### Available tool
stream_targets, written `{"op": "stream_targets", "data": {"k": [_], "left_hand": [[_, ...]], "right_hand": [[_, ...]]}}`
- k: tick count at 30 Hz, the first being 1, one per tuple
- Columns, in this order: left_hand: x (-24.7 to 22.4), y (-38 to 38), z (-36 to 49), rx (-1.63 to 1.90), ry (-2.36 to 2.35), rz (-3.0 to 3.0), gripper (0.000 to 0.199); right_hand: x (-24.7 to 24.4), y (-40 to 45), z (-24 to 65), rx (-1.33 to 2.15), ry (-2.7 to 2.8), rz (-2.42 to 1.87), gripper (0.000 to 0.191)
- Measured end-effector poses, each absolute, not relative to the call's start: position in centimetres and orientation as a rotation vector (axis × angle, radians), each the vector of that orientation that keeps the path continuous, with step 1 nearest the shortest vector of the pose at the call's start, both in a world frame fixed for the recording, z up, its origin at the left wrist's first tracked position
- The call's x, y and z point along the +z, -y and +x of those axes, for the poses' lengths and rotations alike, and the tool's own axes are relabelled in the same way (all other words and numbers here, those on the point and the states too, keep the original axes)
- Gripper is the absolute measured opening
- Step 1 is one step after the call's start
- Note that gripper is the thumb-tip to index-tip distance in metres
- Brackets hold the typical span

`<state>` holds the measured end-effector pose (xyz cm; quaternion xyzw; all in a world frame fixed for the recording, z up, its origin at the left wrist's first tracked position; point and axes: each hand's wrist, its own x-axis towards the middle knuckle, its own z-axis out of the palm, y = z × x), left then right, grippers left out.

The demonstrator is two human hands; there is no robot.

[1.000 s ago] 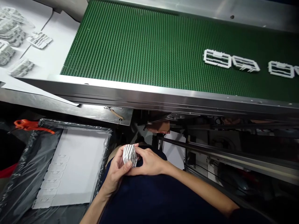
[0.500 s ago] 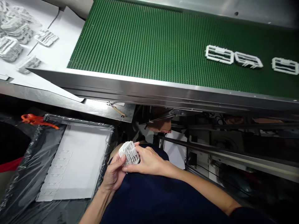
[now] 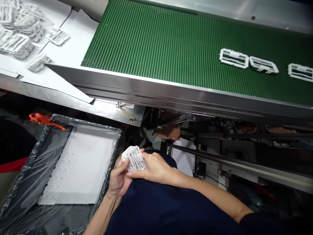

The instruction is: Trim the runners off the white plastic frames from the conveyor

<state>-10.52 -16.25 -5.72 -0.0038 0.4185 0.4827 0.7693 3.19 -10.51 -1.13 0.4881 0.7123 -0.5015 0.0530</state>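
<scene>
As the scene runs from left to right, piled clusters of white plastic frames (image 3: 22, 34) lie at the far left on a white paper sheet (image 3: 70, 49). Nearer, a bright orange plastic strap (image 3: 45, 119) sits just beyond the corner of a dark tray wrapped in clear plastic film (image 3: 34, 166). Inside that tray lies a white card sheet (image 3: 93, 153), with a row of flat, overlapping white shapes (image 3: 58, 176) along its left side. Just right of the tray, the person's left hand (image 3: 118, 182) cups a compact stack of white plastic frames (image 3: 134, 158) from the left, its fingers curled up against the stack's edge. The person's right hand (image 3: 154, 169) lies across the stack's right side, its fingers clasping it, so both hands grip the stack above a navy shirt (image 3: 156, 209). Far beyond the hands, a long polished steel rail (image 3: 171, 94) edges a green studded conveyor belt (image 3: 151, 42). Three flat white plastic frames (image 3: 233, 58) lie in a line near the belt's right side, well apart from the hands. At the right, below the belt, long dark metal rails (image 3: 244, 160) cross the shadowed machinery.
</scene>
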Motion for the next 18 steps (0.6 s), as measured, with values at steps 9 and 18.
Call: {"op": "stream_targets", "data": {"k": [9, 18], "left_hand": [[-5.9, 16.6, -11.4, 1.178, -0.933, -0.102, 0.032], [-6.1, 17.5, -12.2, 1.387, -0.971, -0.15, 0.039]], "right_hand": [[-2.1, 11.2, 1.7, -1.338, -2.18, 1.427, 0.061], [-2.3, 6.4, 2.6, -1.74, -2.117, 1.112, 0.049]]}}
